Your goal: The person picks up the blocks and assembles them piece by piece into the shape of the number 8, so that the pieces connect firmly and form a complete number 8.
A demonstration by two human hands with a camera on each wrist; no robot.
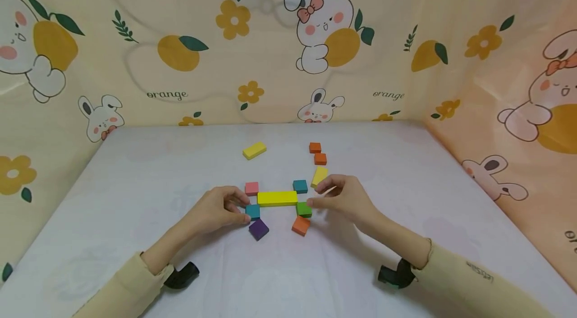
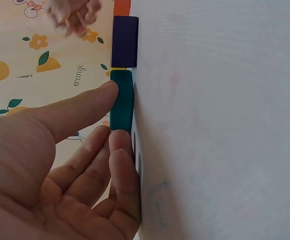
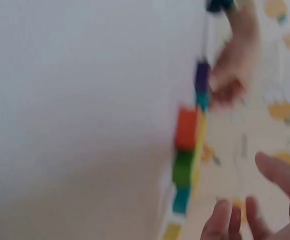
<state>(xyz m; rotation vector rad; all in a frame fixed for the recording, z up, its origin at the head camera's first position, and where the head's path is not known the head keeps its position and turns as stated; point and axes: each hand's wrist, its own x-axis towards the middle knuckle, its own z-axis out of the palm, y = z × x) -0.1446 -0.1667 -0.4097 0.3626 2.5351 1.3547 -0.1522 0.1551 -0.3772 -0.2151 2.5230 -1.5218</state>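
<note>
My left hand [image 1: 222, 210] pinches a teal block [image 1: 253, 212] at the left end of a long yellow block [image 1: 277, 199]. In the left wrist view the thumb lies against that teal block [image 2: 121, 100] and fingertips meet its near end. My right hand [image 1: 344, 198] hovers just right of a green block [image 1: 304, 209], its fingers loosely spread and holding nothing; the right wrist view, blurred, shows a gap between these fingers and the blocks. A purple block [image 1: 259, 229] sits before the teal one, and an orange block [image 1: 301, 226] before the green one.
Behind the long block lie a pink block [image 1: 252, 188] and a blue block [image 1: 300, 186]. A yellow block [image 1: 319, 177] is beside my right fingers. Farther back are another yellow block [image 1: 254, 150] and two orange blocks [image 1: 320, 159]. A patterned backdrop [image 1: 266, 57] borders the white table.
</note>
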